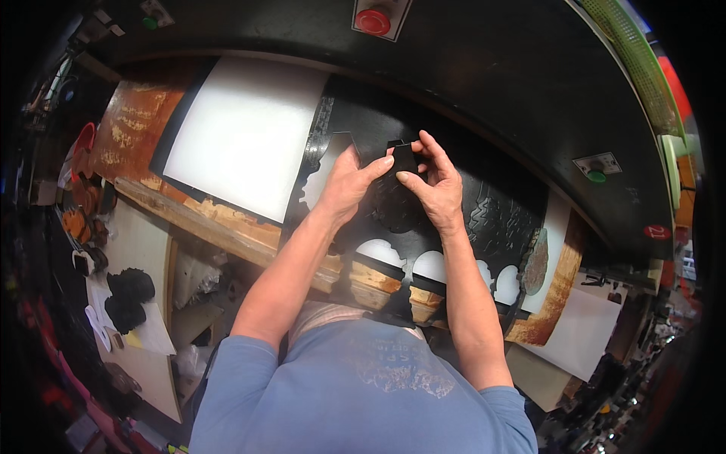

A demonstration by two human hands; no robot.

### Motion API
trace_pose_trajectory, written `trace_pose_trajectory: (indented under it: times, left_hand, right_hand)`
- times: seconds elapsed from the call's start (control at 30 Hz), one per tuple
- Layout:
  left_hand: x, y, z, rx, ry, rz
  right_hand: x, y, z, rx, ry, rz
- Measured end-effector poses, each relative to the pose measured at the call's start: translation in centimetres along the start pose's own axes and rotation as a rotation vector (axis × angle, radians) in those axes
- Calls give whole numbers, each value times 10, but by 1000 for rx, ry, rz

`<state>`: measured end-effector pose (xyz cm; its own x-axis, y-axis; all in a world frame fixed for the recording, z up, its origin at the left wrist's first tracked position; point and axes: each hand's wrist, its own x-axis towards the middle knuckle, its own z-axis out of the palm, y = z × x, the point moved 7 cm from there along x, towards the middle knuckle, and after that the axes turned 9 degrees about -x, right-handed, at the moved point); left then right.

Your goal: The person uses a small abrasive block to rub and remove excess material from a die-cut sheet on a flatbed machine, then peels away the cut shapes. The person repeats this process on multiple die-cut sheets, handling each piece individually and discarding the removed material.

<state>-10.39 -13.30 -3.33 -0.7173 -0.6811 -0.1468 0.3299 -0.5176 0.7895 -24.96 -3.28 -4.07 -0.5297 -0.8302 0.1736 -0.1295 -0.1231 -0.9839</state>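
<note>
Over a black sheet (484, 174) with scalloped cut-outs, my two hands are raised close together. My left hand (349, 180) is closed around a thin grey-brown plate-like piece (344, 141), whose angular top edge sticks out past the fingers. The left thumb reaches right, to the edge of a small black piece (404, 160). My right hand (440, 185) holds that black piece, thumb below and fingers curled at its upper right. Whether the two pieces join behind the hands I cannot tell. White shows through the cut-outs beside and below my hands.
A large white sheet (246, 129) lies left on a worn wooden board (136, 121). The black machine beam (484, 68) spans the far side, with a red button (373, 21) and a green button (597, 175). A wooden bar (204, 227) runs along the near edge. Black pieces (130, 296) lie lower left.
</note>
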Motion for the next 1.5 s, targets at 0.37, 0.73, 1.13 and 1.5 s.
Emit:
trace_pose_trajectory:
  times: [0.37,0.73,1.13,1.5]
  left_hand:
    - [-11,9,-5,167,143,33]
    - [-72,41,-2,413,273,257]
    - [-42,-11,37,-38,192,-265]
    - [-21,-32,40,49,206,-147]
  right_hand:
    - [-12,-33,4,-430,-64,-77]
    - [-68,-115,-17,-338,-58,-511]
    - [-33,-30,-97,-87,-100,220]
    - [-27,-19,-72,-603,210,-178]
